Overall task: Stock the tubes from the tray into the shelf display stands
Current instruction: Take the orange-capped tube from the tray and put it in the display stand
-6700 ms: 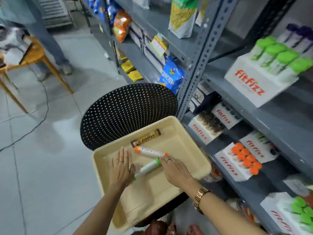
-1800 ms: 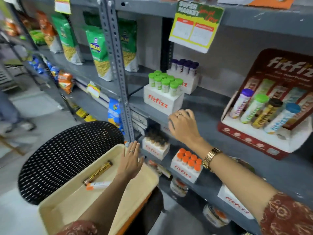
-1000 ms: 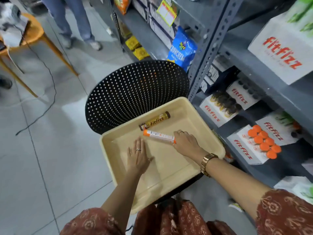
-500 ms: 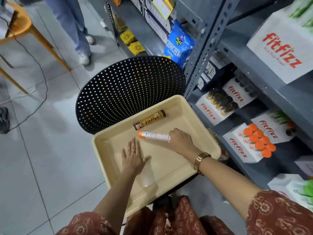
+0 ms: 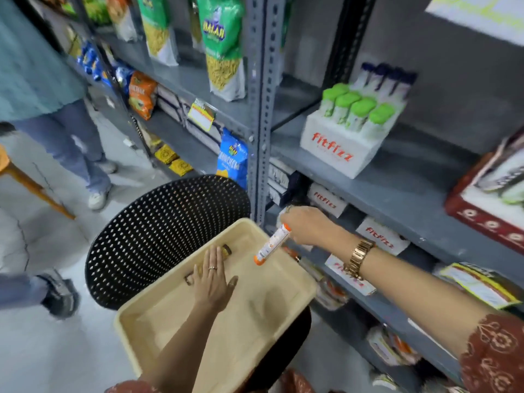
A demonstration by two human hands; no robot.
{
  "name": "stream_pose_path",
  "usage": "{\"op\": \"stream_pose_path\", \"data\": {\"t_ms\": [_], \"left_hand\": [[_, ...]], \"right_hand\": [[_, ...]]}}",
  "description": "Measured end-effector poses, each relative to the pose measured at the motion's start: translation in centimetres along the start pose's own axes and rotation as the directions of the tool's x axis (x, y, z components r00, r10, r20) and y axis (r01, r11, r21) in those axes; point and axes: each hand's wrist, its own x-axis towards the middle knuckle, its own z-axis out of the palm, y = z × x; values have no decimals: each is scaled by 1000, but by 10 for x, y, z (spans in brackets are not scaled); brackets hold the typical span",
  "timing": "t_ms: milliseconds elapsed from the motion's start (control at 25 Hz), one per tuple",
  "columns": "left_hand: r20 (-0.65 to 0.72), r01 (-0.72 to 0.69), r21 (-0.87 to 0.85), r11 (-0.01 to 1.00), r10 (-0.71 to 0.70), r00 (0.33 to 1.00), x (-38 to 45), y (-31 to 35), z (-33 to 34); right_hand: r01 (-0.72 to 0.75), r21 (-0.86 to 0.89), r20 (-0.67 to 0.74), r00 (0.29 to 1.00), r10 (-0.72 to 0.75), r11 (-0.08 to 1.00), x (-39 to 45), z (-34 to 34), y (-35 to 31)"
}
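Observation:
A cream tray (image 5: 263,313) rests on a black perforated chair (image 5: 158,231). My right hand (image 5: 307,225) grips a white tube with orange ends (image 5: 271,245), lifted above the tray's far right corner and hanging tilted. My left hand (image 5: 213,279) lies flat in the tray with fingers spread, partly covering a brown and gold tube (image 5: 224,251). White fitfizz display stands sit on the grey shelves: one with green-capped tubes (image 5: 344,143) on the upper shelf, others (image 5: 381,236) on the shelf below my right hand.
A grey slotted upright (image 5: 259,109) divides the shelving. Snack bags (image 5: 221,43) hang to the left. A red display tray (image 5: 493,194) stands at the right edge. A person in jeans (image 5: 71,137) stands on the tiled floor at left, beside an orange table leg (image 5: 34,188).
My right hand has picked the orange-capped tube out of the tray and raised it toward the shelf. My left hand slid up over the brown tube. The view tilted up.

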Motion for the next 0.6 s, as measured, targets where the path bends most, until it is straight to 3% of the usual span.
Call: {"op": "stream_pose_path", "data": {"t_ms": [280, 600], "left_hand": [[-96, -295, 15, 955, 295, 951, 47, 128, -51], [-156, -526, 80, 847, 532, 832, 59, 289, -84]], "right_hand": [[-217, -10, -108, 971, 215, 976, -88, -90, 81], [-359, 92, -224, 901, 371, 929, -191, -131, 155]]}}
